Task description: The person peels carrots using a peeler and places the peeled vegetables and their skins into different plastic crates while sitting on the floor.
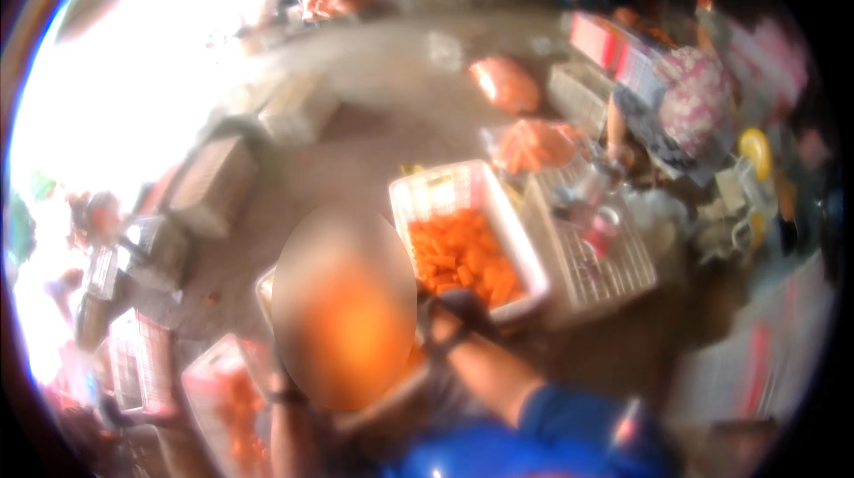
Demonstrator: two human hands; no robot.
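Observation:
A white plastic crate [517,258] in the middle holds many orange pieces [460,254] that look like cut carrots. My right hand [459,314], in a dark glove, is by this crate's near left corner, below a blue sleeve. To its left, a smooth blurred oval covers most of another pale crate [383,414] with orange contents. My left hand [279,368] is at that crate's left side, with a dark band or cuff at the wrist. The blur hides the left fingers. Whether either hand grips anything is unclear.
At right, a person [694,104] in patterned clothing bends beside a slatted crate [604,244] with items on top. An orange-filled bag [534,144] and an orange sack [505,84] lie behind. Crates stand at left, including a pinkish one [223,384] with orange pieces.

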